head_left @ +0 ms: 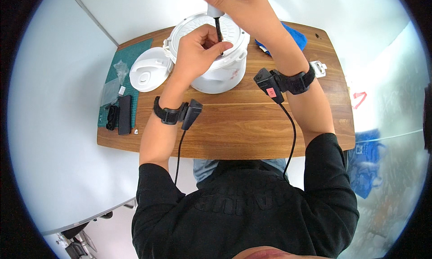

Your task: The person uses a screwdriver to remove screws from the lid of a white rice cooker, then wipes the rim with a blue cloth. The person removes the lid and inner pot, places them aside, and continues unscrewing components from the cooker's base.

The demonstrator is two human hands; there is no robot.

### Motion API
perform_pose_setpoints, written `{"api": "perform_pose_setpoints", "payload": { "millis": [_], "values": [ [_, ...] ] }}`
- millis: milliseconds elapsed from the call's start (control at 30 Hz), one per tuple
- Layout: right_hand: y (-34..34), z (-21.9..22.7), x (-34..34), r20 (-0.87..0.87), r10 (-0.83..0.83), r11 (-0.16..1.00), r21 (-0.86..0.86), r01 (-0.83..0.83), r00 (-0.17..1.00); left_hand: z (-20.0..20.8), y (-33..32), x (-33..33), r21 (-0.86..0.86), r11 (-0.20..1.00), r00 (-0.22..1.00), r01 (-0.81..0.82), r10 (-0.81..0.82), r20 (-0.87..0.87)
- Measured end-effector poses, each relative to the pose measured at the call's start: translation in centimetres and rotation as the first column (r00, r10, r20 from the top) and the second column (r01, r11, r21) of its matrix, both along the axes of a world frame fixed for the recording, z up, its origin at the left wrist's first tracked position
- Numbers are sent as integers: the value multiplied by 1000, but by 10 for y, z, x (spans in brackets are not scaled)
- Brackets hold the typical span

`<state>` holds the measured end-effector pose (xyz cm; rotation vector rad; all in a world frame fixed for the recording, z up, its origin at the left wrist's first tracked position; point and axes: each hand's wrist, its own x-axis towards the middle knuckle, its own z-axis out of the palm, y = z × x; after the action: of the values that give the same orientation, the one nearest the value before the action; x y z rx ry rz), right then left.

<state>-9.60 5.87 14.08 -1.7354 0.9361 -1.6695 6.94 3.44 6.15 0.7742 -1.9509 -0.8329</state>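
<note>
The screwdriver (218, 26) points tip-first at the near edge of the white cooker (220, 81) on the counter (234, 128), its axis slanting slightly rightward down the view, right hand (240, 9) fingers wrapping the grey handle (216, 11), left hand (197, 51) fingers narrowly curled by the slim black shaft, grip unclear.

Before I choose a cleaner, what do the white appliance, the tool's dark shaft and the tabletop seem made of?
White appliance: probably glossy plastic, with molded-looking ridges on top.
Dark shaft: likely metal, thin and straight; finish unclear.
Tabletop: wood or laminate, satin, brown-grained.
</note>
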Motion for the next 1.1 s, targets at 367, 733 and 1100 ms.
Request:
{"api": "perform_pose_setpoints", "payload": {
  "millis": [367,733,1100],
  "values": [
    [0,-10,-10,11,99,992,-81,-97,995,9,9,9,-18,990,980,137,-133,147],
    [18,11,-5,-237,-80,993,63,97,968,12,18,9,-114,993,960,30,3,279],
    [22,9,-12,-262,-259,964,-124,234,930,16,23,2,-245,969,914,14,87,397]
  ]
}}
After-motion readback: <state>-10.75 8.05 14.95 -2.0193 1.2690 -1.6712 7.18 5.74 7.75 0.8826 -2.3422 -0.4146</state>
